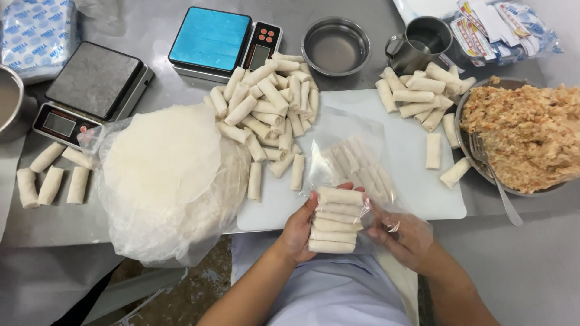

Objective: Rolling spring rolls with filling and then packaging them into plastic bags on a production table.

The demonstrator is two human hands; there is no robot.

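Over the near edge of the white cutting board (417,193), just above my lap, I hold a stack of spring rolls (333,220) — about five, lying crosswise one over another. My left hand (297,232) is closed around the left ends of that stack, thumb on top. My right hand (403,238) sits inside a clear plastic bag (353,154), fingers curled and pinching the film by the right ends of the stack; the bag's far part lies on the board with more rolls showing through it. Beyond the bag is a loose pile of rolls (272,108), and to its left a round stack of pale wrappers (163,166) in thin plastic. Two scales stand at the back — a blue-topped one (211,39) and a grey-topped one (90,84). At the right, a metal tray of filling (525,136) with a fork (492,175) resting in it, a second heap of rolls (420,93) just beside it. A steel bowl (336,45) and a metal mug (420,42) stand behind the board.
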